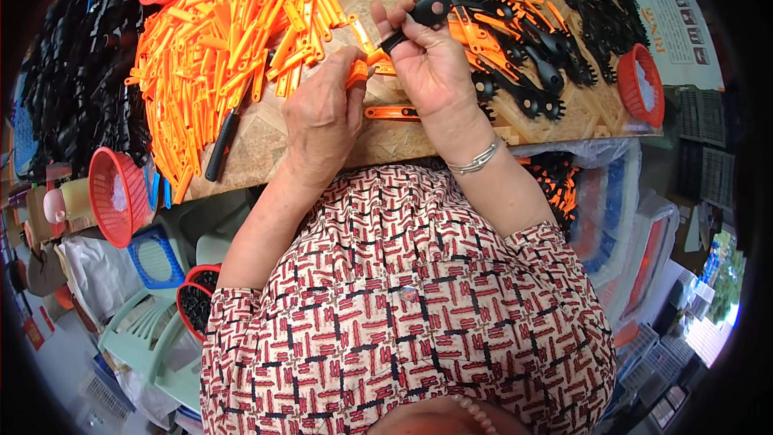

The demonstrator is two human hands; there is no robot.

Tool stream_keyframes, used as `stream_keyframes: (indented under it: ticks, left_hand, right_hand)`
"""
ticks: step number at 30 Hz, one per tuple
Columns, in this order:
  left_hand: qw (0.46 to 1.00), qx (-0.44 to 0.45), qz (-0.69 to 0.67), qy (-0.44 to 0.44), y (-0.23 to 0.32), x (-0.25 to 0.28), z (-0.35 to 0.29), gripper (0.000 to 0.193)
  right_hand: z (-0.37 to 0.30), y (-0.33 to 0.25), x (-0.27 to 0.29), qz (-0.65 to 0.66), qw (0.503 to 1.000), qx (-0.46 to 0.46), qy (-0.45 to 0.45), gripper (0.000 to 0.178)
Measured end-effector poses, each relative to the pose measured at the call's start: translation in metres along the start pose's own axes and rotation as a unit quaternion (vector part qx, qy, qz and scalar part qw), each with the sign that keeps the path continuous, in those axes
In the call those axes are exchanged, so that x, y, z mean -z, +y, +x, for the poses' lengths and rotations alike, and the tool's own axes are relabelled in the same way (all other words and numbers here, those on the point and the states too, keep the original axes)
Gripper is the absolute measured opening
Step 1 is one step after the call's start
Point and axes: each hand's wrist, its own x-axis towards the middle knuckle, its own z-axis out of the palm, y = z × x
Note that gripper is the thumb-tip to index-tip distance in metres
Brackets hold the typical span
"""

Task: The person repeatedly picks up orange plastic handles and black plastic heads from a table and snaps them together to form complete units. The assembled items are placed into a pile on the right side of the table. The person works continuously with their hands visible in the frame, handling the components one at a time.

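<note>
We sit in a small assembly workshop, heaps of orange plastic strips (217, 40) and black toothed plastic parts (555, 40) on our worn plywood bench (266, 141), red mesh baskets (113, 193), stacked plastic crates (644, 250) around us

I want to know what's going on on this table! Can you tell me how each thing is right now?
left hand: pinching an orange strip
right hand: gripping a black spoon-like piece
orange strips pile: heaped loose on the board
black toothed pieces: spread in a heap
red basket: tilted at the table edge
bracelet: on the right wrist
</note>
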Motion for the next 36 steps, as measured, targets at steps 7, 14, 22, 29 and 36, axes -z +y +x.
stream_keyframes:
  ticks: [7,14,22,29,36]
  left_hand:
    - [1.000,0.002,0.016,0.010,0.003,0.002,0.002,0.035]
    - [0.998,0.025,0.047,-0.028,0.013,0.013,0.008,0.018]
    - [0.990,0.118,-0.038,-0.068,0.011,0.012,0.013,0.017]
    - [0.987,0.116,-0.096,-0.062,0.008,0.007,0.015,0.018]
    - [0.999,0.028,-0.026,-0.033,0.007,0.011,0.008,0.013]
  right_hand:
    - [-0.003,0.003,-0.001,-0.002,1.000,-0.008,0.005,0.035]
    - [-0.002,0.001,0.012,-0.039,0.995,-0.034,-0.082,0.037]
    - [-0.012,0.002,0.012,-0.080,0.985,-0.012,-0.154,0.045]
    - [-0.009,-0.001,0.016,-0.058,0.994,-0.001,-0.096,0.040]
    - [-0.013,-0.010,0.007,-0.056,0.998,-0.005,-0.015,0.028]
